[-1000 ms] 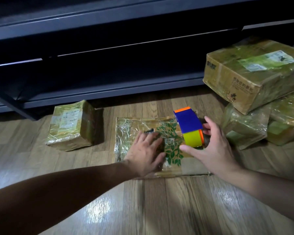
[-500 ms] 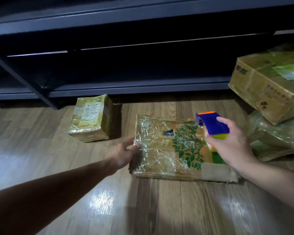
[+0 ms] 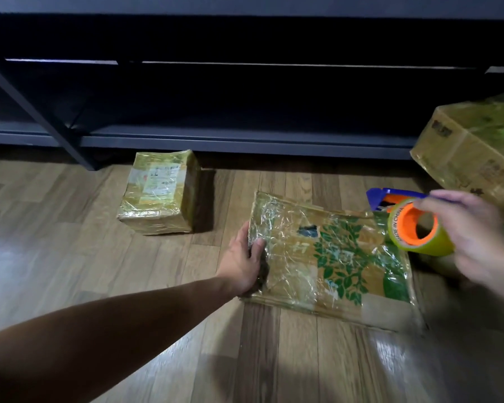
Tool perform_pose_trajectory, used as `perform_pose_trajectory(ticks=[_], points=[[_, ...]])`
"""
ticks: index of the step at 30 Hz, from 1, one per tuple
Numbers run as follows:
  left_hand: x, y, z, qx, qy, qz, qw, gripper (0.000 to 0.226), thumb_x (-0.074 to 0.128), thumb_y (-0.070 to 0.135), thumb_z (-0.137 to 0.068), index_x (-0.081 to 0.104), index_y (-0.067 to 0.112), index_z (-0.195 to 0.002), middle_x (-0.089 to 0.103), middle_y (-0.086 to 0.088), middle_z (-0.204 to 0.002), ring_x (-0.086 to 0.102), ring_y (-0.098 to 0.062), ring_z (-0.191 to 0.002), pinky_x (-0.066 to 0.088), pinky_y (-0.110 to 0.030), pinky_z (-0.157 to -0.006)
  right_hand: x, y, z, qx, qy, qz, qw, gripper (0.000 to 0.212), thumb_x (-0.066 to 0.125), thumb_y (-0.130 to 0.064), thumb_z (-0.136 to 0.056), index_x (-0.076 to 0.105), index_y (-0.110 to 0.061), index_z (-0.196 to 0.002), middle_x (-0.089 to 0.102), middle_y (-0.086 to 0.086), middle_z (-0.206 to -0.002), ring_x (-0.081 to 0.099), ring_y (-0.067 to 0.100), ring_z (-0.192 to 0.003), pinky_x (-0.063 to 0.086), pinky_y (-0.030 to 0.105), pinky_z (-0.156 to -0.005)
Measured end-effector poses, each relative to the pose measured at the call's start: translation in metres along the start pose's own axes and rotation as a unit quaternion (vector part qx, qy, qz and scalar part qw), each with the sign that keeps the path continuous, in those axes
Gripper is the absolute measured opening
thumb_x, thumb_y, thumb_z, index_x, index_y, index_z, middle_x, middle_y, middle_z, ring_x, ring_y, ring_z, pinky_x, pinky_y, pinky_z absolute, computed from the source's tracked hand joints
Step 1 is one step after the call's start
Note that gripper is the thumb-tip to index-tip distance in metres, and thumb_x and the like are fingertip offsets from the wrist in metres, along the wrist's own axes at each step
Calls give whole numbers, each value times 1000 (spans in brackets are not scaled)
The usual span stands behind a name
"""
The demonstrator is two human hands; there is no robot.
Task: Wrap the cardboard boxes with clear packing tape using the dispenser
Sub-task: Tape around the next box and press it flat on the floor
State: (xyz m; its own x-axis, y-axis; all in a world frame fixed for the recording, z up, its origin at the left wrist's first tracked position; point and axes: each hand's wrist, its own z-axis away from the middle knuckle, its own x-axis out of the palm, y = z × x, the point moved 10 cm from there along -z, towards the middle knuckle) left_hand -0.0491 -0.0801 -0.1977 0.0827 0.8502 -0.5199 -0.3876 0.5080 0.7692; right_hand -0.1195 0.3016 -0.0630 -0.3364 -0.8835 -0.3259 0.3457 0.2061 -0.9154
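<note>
A flat cardboard box (image 3: 332, 257) with a green leaf print lies on the wooden floor, most of its top covered in crinkled clear tape. My left hand (image 3: 245, 263) grips its left edge, thumb on top. My right hand (image 3: 474, 239) holds the tape dispenser (image 3: 413, 222) above the box's right far corner: blue frame, orange core, yellowish roll of clear tape, turned so the core's hole faces me. Whether the tape still joins the box I cannot tell.
A small taped box (image 3: 160, 193) stands to the left by a dark metal shelf (image 3: 245, 138). A large taped carton (image 3: 474, 158) sits at the right, tilted on other wrapped parcels. Bare wooden floor (image 3: 70, 257) spreads to the left and front.
My left hand went from pressing flat on the box top to gripping its left edge. My right hand lifted the dispenser off the box and turned it on its side.
</note>
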Motion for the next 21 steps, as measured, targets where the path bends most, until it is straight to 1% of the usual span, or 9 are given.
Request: perform_pose_trajectory(ticks=[2, 4, 6, 8, 10, 12, 16, 19, 21], points=[[0, -3, -3, 13, 1, 2, 1000, 63, 43, 52, -107, 23, 31, -163, 40, -7, -162, 45, -29, -146, 38, -50, -120, -4, 4, -8, 52, -9, -12, 999, 34, 86, -18, -73, 74, -18, -105, 72, 12, -110, 67, 25, -92, 55, 42, -91], [1, -6, -6, 15, 2, -7, 1000, 65, 42, 52, -106, 22, 28, -164, 39, -9, -162, 43, -30, -146, 38, -52, -120, -7, -5, -19, 74, -29, -6, 997, 37, 85, -19, -74, 75, -14, -110, 74, 12, -104, 68, 28, -84, 55, 53, -93], [3, -4, -7, 24, 2, -17, 1000, 66, 43, 49, -107, 22, 25, -164, 39, -12, -161, 43, -32, -146, 37, -51, -120, -4, -20, -28, 98, -58, -8, 993, 34, 82, -27, -76, 74, -15, -106, 75, 11, -98, 68, 25, -74, 58, 50, -88], [3, -2, -7, 34, 9, -29, 999, 64, 44, 45, -108, 23, 21, -164, 41, -14, -158, 45, -32, -144, 38, -46, -119, 2, -42, -32, 107, -91, -25, 990, 20, 76, -33, -79, 70, -18, -92, 74, 3, -80, 68, 18, -63, 62, 38, -73], [3, 0, -7, 38, 10, -34, 999, 64, 44, 45, -108, 24, 20, -163, 43, -15, -157, 46, -32, -143, 38, -46, -118, 8, -71, -37, 62, -102, -32, 992, 16, 77, -27, -78, 67, -20, -88, 69, -6, -63, 64, 8, -52, 55, 22, -50], [3, 0, -7, 40, 7, -27, 999, 65, 45, 46, -107, 25, 21, -163, 44, -13, -156, 46, -30, -143, 39, -48, -119, 27, -93, -32, -5, -134, -26, 991, 12, 77, -15, -82, 67, -20, -87, 67, -9, -61, 61, 3, -49, 47, 17, -46], [1, 0, -4, 31, 8, -2, 999, 65, 48, 47, -106, 25, 26, -163, 44, -8, -157, 45, -26, -144, 38, -46, -120, 102, -115, 1, -121, -243, 65, 960, 19, 81, -14, -80, 73, -23, -94, 72, -3, -83, 63, 2, -64, 49, 17, -59], [0, -6, -5, 30, 25, 29, 999, 68, 51, 56, -101, 30, 32, -161, 50, -3, -154, 50, -20, -140, 41, -45, -119, 168, -134, 35, -223, -314, 182, 905, 31, 90, -19, -72, 76, -27, -98, 74, -4, -95, 66, 5, -81, 54, 21, -76], [1, -16, -9, 19, 30, 55, 998, 74, 52, 64, -95, 29, 36, -159, 53, 0, -153, 55, -18, -137, 45, -46, -116, 212, -138, 64, -266, -371, 245, 855, 33, 90, -17, -72, 76, -27, -99, 71, -11, -86, 61, -5, -71, 49, 15, -70]])
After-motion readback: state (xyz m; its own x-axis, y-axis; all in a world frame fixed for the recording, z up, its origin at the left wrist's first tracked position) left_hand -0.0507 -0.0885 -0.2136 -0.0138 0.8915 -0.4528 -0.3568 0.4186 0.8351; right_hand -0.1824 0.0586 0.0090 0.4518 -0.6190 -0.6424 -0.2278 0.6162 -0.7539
